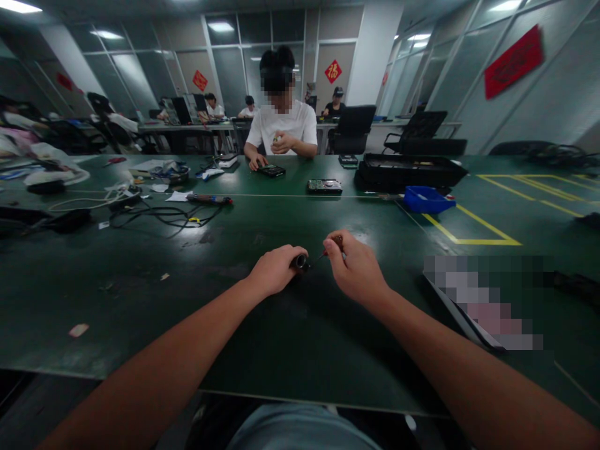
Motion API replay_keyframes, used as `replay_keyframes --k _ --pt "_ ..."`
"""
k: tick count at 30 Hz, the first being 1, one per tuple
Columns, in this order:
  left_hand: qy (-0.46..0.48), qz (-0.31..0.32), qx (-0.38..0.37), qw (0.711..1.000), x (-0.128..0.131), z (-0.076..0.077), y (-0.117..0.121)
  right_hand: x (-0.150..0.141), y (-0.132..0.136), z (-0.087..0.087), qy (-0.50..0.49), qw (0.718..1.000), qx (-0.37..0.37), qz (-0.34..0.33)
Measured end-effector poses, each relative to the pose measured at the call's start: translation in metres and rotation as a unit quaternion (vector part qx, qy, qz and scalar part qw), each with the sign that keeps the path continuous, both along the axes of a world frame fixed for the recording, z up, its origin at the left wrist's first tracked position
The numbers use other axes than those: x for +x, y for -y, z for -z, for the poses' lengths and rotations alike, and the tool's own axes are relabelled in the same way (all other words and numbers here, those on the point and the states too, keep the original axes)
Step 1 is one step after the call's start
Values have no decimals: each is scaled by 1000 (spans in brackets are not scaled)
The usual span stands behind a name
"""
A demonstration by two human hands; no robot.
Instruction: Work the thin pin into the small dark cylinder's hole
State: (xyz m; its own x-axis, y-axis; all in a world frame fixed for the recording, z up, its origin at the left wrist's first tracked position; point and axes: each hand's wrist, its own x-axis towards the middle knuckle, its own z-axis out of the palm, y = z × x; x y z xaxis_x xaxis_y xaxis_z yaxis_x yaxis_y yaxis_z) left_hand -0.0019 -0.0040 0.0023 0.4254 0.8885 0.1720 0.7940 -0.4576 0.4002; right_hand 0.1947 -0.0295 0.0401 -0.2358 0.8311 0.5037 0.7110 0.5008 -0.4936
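Note:
My left hand (pixel 275 269) is closed around a small dark object with a round, hollow-looking end (pixel 299 261), just above the green tabletop. Most of that object is hidden by my fingers, so its kind is unclear. To its right, my right hand (pixel 360 267) pinches a small screwdriver (pixel 320 257) with a reddish-brown handle. The thin shaft slants down and left, its tip close to the dark object; whether they touch I cannot tell.
Across the green table (pixel 225 350) a person in a white shirt (pixel 281 125) handles a hard drive (pixel 273 170). Another drive (pixel 324 186) lies nearer, left of a black case (pixel 407 172) and blue bin (pixel 427 200). Cables (pixel 162 215) spread at left; a blurred-out item (pixel 482 306) lies right.

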Motion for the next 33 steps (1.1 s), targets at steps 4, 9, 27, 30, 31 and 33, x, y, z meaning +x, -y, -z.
replay_keyframes --k 4,9,27,30,31,33 --pt "8 -8 0 1000 -1 -1 0 1 -1 0 -7 1000 11 23" --pt "17 -28 5 999 -1 0 0 3 -3 -3 2 999 17 49" --pt "17 -42 4 999 -3 2 -2 -5 -4 17 176 961 -192 -88" --pt "16 -43 4 999 -2 2 -2 -5 -3 15 163 962 -193 -102" --pt "17 -44 4 999 -2 2 -1 -5 -2 14 159 962 -196 -106" --pt "21 -46 1 999 -2 2 -2 -5 -1 12 157 960 -205 -106"
